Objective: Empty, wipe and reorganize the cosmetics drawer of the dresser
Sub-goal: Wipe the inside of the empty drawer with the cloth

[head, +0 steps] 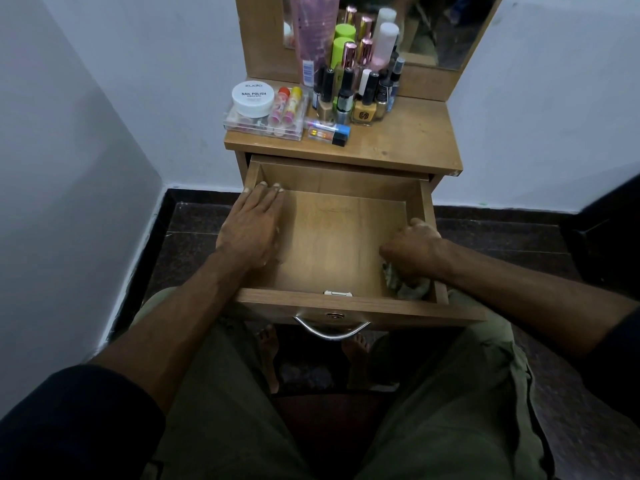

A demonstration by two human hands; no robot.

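Right hand (412, 249) grips half-hidden cloth (405, 285) in drawer (346, 301)

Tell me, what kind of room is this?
Probably a bedroom corner with a small dresser: it has a mirror, nail polish bottles on top, and an open drawer that the right hand wipes with a cloth.

Drawer (420, 209) floor bare mid-span; left hand (251, 230), right hand (412, 249) occupy sides.
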